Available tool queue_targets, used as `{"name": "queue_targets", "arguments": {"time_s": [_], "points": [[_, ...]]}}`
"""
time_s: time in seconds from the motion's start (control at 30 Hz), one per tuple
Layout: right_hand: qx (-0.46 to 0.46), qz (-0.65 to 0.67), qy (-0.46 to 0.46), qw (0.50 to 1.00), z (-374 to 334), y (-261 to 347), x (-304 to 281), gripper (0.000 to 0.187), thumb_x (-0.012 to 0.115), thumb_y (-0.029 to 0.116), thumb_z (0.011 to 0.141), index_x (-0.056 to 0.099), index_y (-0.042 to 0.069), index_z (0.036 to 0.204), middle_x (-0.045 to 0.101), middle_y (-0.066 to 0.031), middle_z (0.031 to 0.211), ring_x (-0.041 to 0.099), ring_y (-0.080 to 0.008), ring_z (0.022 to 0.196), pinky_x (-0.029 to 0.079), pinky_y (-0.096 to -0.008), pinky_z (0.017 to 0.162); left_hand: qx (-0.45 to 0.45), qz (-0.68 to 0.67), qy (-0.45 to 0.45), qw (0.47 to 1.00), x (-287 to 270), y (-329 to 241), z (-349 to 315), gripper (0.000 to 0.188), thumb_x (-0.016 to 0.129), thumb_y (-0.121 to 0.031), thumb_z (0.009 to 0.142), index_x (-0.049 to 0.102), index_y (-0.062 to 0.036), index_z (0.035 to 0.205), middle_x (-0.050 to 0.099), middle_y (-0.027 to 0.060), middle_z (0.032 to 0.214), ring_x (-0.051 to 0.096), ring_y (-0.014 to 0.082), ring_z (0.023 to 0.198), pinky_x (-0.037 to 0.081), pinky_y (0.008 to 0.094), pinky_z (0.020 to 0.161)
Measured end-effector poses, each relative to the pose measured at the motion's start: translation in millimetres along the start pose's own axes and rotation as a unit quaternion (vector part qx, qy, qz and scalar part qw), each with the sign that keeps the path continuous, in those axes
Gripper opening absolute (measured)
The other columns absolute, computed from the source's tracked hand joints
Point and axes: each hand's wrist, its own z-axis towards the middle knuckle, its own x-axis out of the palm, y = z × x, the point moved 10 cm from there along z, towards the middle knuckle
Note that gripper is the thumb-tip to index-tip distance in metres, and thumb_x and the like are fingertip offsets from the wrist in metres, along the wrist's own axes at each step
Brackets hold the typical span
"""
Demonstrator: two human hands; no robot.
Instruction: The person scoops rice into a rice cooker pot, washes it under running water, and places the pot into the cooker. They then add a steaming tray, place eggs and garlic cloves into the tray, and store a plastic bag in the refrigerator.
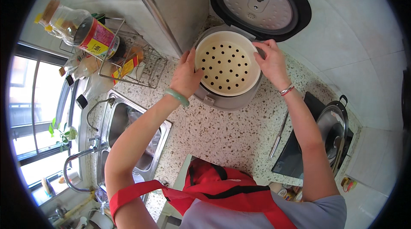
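A cream steamer basket (227, 64) with round dark holes in its floor sits in the mouth of a grey rice cooker (231, 104). The cooker's lid (261, 2) stands raised behind it, its metal inner side showing. With fingers bent at the basket's left rim, my left hand (186, 75) has its thumb along the inner edge. On the opposite side my right hand (272, 64) pinches the rim between thumb and fingers. How far the basket sits inside the cooker cannot be made out, and the fingertips are partly hidden.
The cooker stands on a speckled countertop (214, 134) in a tiled corner. To the left are a wire rack (147, 64) with bottles and a steel sink (117, 126). A dark cooktop (291, 156) with a lidded pan (332, 122) lies right, beside a thin metal utensil (276, 145).
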Motion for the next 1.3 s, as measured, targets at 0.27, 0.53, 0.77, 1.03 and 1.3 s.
{"name": "queue_targets", "arguments": {"time_s": [0.27, 0.53, 0.77, 1.03, 1.3], "points": [[0.052, -0.022, -0.018, 0.998, -8.0, -5.2, 8.2, 0.028, 0.069, 0.014, 0.082, 0.062, 0.012, 0.109, 0.054, -0.0062, 0.099, 0.061, -0.0246, 0.088, 0.051, -0.0376, 0.074, -0.075, 0.106, 0.017, 0.991, 4.6, 6.5, -1.9, 0.072, 0.064, -0.021, 0.083, 0.033, -0.0071, 0.146, 0.037, 0.0211, 0.147, 0.051, 0.0378, 0.122, 0.045, 0.0402, 0.099], [-0.032, -0.047, -0.042, 0.997, -11.2, 54.6, 2.3, 0.011, 0.069, 0.016, 0.083, 0.066, 0.008, 0.09, 0.057, -0.0052, 0.087, 0.06, -0.0232, 0.078, 0.049, -0.0352, 0.069, -0.027, -0.023, -0.042, 0.999, -23.1, 20.2, -28.8, 0.058, 0.067, -0.023, 0.088, 0.044, -0.0081, 0.139, 0.046, 0.0169, 0.136, 0.064, 0.0278, 0.094, 0.054, 0.0378, 0.081], [-0.155, 0.022, -0.008, 0.988, -17.8, 133.7, 34.6, 0.014, 0.067, 0.016, 0.089, 0.068, 0.003, 0.095, 0.066, -0.0039, 0.088, 0.06, -0.0112, 0.077, 0.047, -0.025, 0.069, -0.202, -0.334, 0.031, 0.92, -55.5, 74.8, -124.5, 0.024, 0.061, -0.02, 0.095, 0.065, -0.0064, 0.115, 0.067, 0.005, 0.072, 0.063, 0.01, 0.063, 0.053, 0.026, 0.063], [-0.035, 0.419, 0.315, 0.851, -116.2, 325.3, 173.1, 0.022, 0.057, 0.016, 0.097, 0.067, -0.003, 0.099, 0.069, -0.006, 0.091, 0.063, -0.0112, 0.081, 0.05, -0.024, 0.076, -0.246, -0.36, -0.12, 0.892, -152.6, 143.1, -333.7, 0.036, 0.061, -0.028, 0.096, 0.058, -0.0065, 0.124, 0.069, 0.0063, 0.102, 0.065, 0.014, 0.092, 0.051, 0.0293, 0.081], [-0.094, 0.363, 0.647, 0.664, -393.1, 559.4, 328.3, 0.025, 0.055, 0.019, 0.098, 0.068, -0.002, 0.103, 0.071, -0.0084, 0.089, 0.067, -0.0128, 0.074, 0.053, -0.0246, 0.068, -0.339, -0.431, -0.451, 0.704, -200.9, 255.4, -692.9, 0.031, 0.055, -0.025, 0.098, 0.059, -0.0042, 0.12, 0.067, 0.0092, 0.106, 0.067, 0.0163, 0.09, 0.055, 0.0277, 0.075]]}}
